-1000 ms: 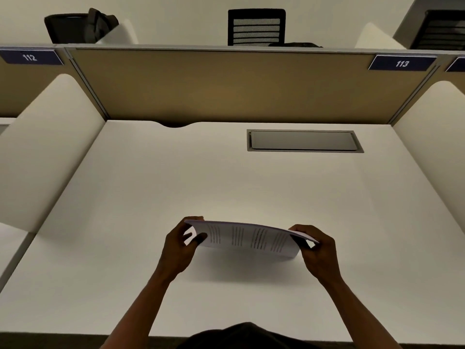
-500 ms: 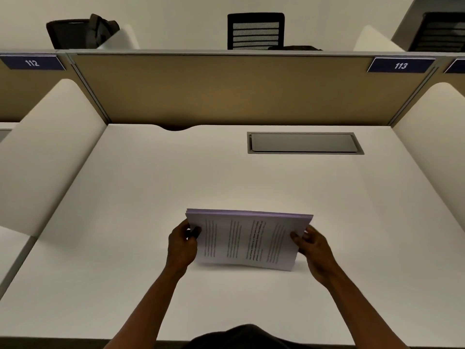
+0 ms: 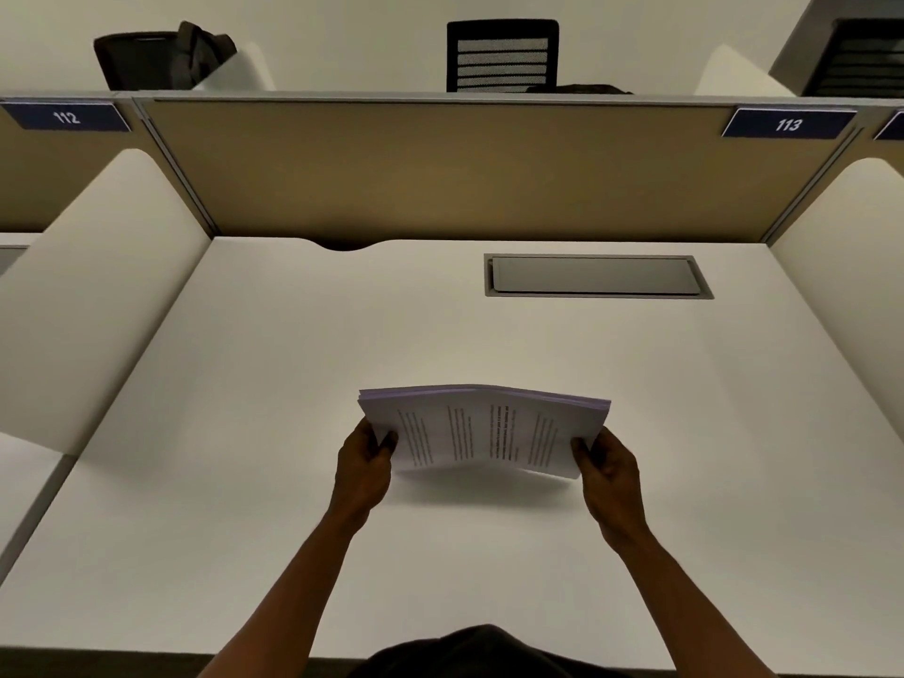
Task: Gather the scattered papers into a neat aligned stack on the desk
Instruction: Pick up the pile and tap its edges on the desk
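Currently, reading left to right: side divider [image 3: 93, 286] at far left, then the white worktop [image 3: 244, 482]. My left hand [image 3: 364, 464] grips the left short edge of the paper stack [image 3: 489, 433], thumb on the printed face and fingers [image 3: 374, 440] curled behind it. The stack sits between both hands, above the worktop's middle, long axis running left-right, tilted so its face looks toward me; I cannot tell whether the lower edge touches the surface, though a shadow lies just under it. Sheets look white, printed with columns of text turned sideways; the bundle bows upward at its centre, and the top edges show slight stepping, so alignment seems not quite finished. My right hand [image 3: 609, 474] pinches the right short edge likewise, thumb in front, other digits hidden behind. Both hands are equally near, one at each end. Judgement: next move is to tap the long lower edge down onto the worktop, which lies directly beneath, then lay the stack flat. Recessed grey panel [image 3: 597, 276] lies beyond, well apart.
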Available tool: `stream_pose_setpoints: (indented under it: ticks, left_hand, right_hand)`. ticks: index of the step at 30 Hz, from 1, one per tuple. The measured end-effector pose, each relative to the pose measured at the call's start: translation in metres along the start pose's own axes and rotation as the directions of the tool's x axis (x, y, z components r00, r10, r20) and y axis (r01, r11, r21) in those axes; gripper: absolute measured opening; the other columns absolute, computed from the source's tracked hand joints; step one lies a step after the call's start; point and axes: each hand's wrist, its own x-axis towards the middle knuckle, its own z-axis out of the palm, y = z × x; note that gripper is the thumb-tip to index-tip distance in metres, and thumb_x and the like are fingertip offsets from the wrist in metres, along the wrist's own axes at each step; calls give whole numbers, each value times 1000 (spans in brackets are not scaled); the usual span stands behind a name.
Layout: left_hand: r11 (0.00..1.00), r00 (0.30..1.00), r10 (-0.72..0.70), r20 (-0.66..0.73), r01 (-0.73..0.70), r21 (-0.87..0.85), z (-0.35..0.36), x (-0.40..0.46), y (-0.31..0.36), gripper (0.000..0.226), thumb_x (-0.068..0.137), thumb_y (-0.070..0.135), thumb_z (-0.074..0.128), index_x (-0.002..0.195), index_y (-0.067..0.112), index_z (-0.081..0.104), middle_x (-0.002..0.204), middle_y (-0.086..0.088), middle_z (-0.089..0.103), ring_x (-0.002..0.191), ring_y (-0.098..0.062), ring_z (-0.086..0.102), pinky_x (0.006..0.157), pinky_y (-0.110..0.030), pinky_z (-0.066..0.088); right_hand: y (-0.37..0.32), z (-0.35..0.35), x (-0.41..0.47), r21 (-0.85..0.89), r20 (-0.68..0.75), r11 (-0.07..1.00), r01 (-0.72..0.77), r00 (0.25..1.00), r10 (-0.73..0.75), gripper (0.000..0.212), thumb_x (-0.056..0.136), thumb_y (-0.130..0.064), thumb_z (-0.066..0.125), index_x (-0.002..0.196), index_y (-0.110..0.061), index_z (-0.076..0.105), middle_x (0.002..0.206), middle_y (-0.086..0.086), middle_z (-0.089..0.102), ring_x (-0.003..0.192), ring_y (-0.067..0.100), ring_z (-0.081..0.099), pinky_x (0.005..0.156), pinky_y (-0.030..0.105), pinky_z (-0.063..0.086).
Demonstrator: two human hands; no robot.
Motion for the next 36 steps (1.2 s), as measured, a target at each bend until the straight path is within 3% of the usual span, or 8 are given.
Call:
stream_pose_setpoints:
  ticks: [3, 9, 16, 19, 22, 28, 31, 36]
  left_hand:
    - [1000, 999, 20, 27, -21, 8, 3, -6, -8, 31, 102, 3, 52, 127, 19, 61, 116, 4, 71, 108, -11, 66, 88, -21, 52]
    - [999, 997, 44, -70, -45, -10, 5, -11, -3, 31, 101, -2, 51, 114, 24, 63, 104, 12, 71, 91, 8, 68, 70, -4, 51]
    - [998, 993, 62, -101, -61, 14, 5, -16, -6, 19, 102, 5, 54, 109, 18, 66, 99, 7, 72, 92, -4, 66, 69, -5, 48]
    - [989, 994, 84, -70, -74, 127, 3, -16, -13, 23, 98, -6, 52, 112, 4, 66, 102, -10, 71, 98, -24, 66, 78, -19, 51]
    - [986, 990, 141, -4, -141, 87, -1, -14, -12, 27, 89, -21, 45, 108, -10, 61, 100, -23, 64, 93, -17, 65, 82, -19, 50]
    - [996, 995, -81, 65, 78, 47, -10, -16, -3, 46, 89, 13, 75, 127, 33, 57, 120, 10, 64, 120, -19, 63, 88, -28, 52]
    - [990, 991, 112, 80, -118, 80, -31, -20, 18, 103, 74, 30, 90, 154, 47, 27, 147, 18, 48, 134, -3, 48, 105, -30, 44]
    - [743, 816, 544, 197, -577, 339, -34, -34, 86, 100, 76, 58, 78, 158, 39, 24, 162, 24, 29, 151, -1, 27, 118, -23, 28]
  right_hand:
    - [6, 0, -6, 2, -14, 999, -43, 999, 43, 40, 99, -11, 57, 107, -49, 65, 104, -16, 74, 101, 4, 68, 84, 22, 54]
    - [4, -2, -9, 2, -50, 999, -43, 998, 43, 34, 99, -12, 58, 104, -43, 68, 99, -19, 75, 91, -5, 68, 71, 10, 53]
    - [18, -4, -10, -48, -90, 998, -27, 996, 22, 18, 97, -14, 61, 91, -31, 66, 81, -22, 71, 74, -8, 63, 63, 5, 47]
    - [24, -5, -12, -54, -50, 998, -20, 999, 17, 18, 96, -10, 62, 99, -26, 69, 86, -14, 73, 81, -1, 65, 71, 12, 49]
    - [12, -12, -8, -48, 43, 989, 139, 990, -137, 20, 88, 2, 59, 102, -9, 67, 99, 9, 70, 97, 26, 66, 83, 36, 49]
    - [-52, -25, 23, -305, 123, 921, 243, 969, -215, 18, 94, -10, 58, 94, -24, 69, 88, -4, 72, 84, 13, 68, 74, 31, 51]
    - [-94, -31, 39, -495, 218, 802, 334, 941, -257, 19, 96, -9, 60, 96, -26, 69, 82, -6, 71, 73, 9, 66, 65, 18, 48]
    - [-153, -24, 41, -607, 422, 553, 570, 821, -383, 18, 94, -7, 59, 103, -14, 74, 91, 2, 76, 75, 22, 68, 69, 31, 54]
